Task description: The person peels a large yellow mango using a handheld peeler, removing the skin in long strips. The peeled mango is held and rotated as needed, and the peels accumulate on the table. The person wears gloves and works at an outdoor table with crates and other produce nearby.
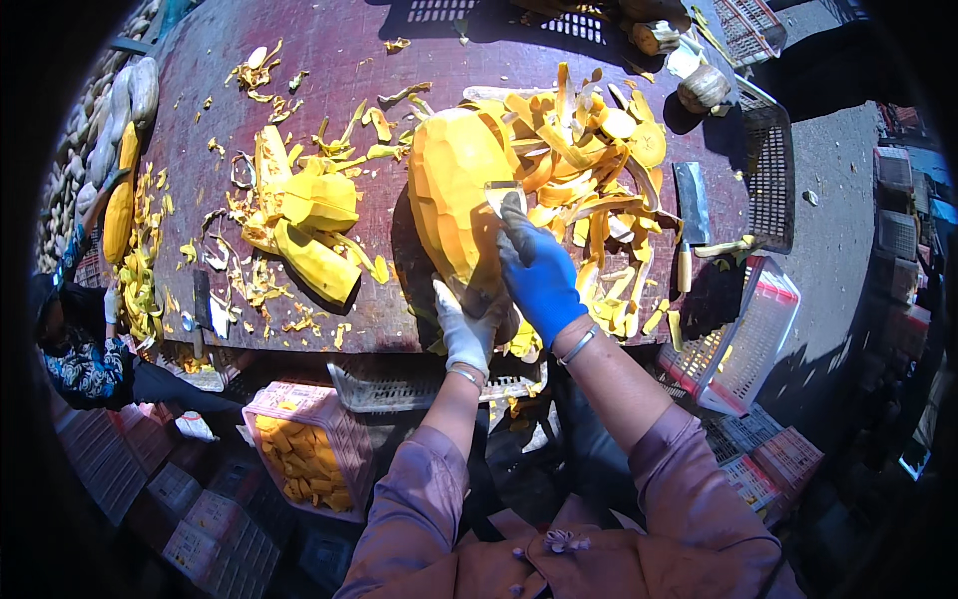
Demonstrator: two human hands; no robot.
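Note:
A large pumpkin (453, 187), mostly stripped to orange flesh, rests on the dark red tabletop (389, 307). My left hand (465, 326), in a white glove, grips its near end, where some unpeeled skin shows. In a blue glove with dark fingers, my right hand (540, 266) holds a wide-bladed peeler (503, 196) against the pumpkin's right side. A heap of peel strips (591, 172) lies just to the right, with round cut slices among it. Left of the pumpkin are yellow peeled pieces (318, 198), some with seedy pulp.
A cleaver (691, 206) lies on the right of the table; another dark blade (201, 299) lies at left. A pink crate (307, 449) below holds orange chunks. A tilted crate (756, 337) stands at right. Another person (90, 359) works at far left, beside whole squashes (142, 93).

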